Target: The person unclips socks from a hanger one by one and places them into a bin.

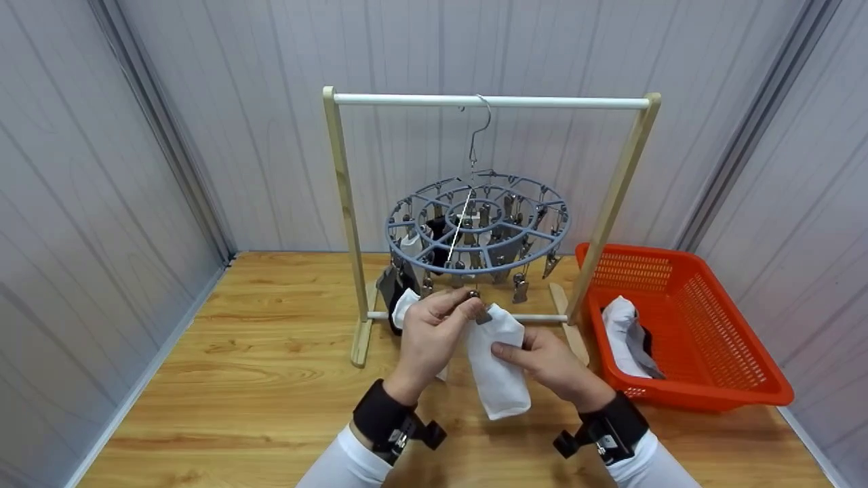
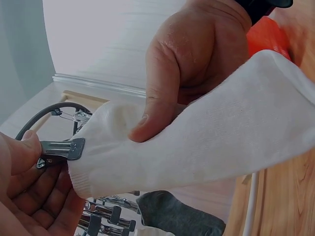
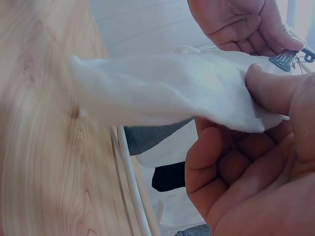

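Hanger (image 1: 475, 270) sits at twelve o'clock; the white sock (image 1: 498, 379) below runs twelve to six, your right hand (image 1: 553, 362), fingers pinching its three o'clock edge, while your left hand (image 1: 432, 332), nearer its top, pinches a clip (image 1: 483, 317) there.

Red bskt (image 1: 698, 325) on wd tbl (image 1: 271, 366), wall (image 1: 271, 135) bhd

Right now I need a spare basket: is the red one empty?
No, white and gray fabric pieces lie inside the red basket.
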The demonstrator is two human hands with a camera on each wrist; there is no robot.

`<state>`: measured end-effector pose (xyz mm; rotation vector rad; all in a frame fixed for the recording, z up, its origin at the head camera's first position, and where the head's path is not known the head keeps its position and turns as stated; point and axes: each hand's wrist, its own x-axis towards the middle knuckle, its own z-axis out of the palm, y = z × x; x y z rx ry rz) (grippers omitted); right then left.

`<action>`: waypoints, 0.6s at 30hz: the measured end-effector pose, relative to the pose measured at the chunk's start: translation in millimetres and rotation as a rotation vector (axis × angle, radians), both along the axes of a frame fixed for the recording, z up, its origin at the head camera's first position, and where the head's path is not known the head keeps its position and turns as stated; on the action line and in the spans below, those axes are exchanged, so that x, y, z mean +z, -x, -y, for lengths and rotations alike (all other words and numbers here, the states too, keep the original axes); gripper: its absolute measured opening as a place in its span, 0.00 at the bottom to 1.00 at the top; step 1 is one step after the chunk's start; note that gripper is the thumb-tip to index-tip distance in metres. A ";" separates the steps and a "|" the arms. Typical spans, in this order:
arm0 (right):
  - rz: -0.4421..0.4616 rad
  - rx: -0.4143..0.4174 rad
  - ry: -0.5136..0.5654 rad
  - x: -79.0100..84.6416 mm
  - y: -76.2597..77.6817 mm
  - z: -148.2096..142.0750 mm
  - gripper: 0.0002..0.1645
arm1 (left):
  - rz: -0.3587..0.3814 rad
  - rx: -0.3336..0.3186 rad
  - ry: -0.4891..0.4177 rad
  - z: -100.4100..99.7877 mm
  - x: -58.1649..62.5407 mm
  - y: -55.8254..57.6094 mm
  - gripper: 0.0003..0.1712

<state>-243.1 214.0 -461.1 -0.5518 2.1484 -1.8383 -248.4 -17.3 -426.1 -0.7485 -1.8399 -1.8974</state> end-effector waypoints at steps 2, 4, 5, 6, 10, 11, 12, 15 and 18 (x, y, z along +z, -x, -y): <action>0.006 0.003 0.004 -0.1 0.1 -0.4 0.23 | -0.006 0.022 0.010 -0.5 -0.1 0.1 0.13; 0.014 0.005 0.007 -0.3 0.4 -0.7 0.23 | -0.011 0.046 0.018 -0.7 0.1 0.0 0.13; 0.020 0.004 0.007 -0.5 0.6 -0.8 0.22 | -0.014 0.055 0.021 -0.8 0.2 0.0 0.13; 0.023 0.004 0.005 -0.8 0.9 -1.0 0.22 | -0.012 0.066 0.023 -0.8 0.4 0.0 0.13; 0.034 -0.005 -0.005 -1.9 2.6 -2.0 0.22 | 0.011 0.066 0.031 -1.2 0.1 0.8 0.14; 0.035 -0.007 -0.010 -2.3 3.1 -2.4 0.22 | 0.017 0.061 0.031 -1.4 -0.3 1.2 0.14; 0.034 -0.009 -0.013 -2.7 3.5 -2.7 0.23 | 0.023 0.057 0.032 -1.5 -0.4 1.5 0.14; 0.033 -0.019 -0.021 -4.3 4.7 -3.6 0.23 | 0.026 0.047 0.029 -1.5 -1.1 2.3 0.14; 0.037 -0.025 -0.021 -5.7 5.7 -3.8 0.23 | 0.005 0.058 0.030 -1.1 -1.4 1.6 0.14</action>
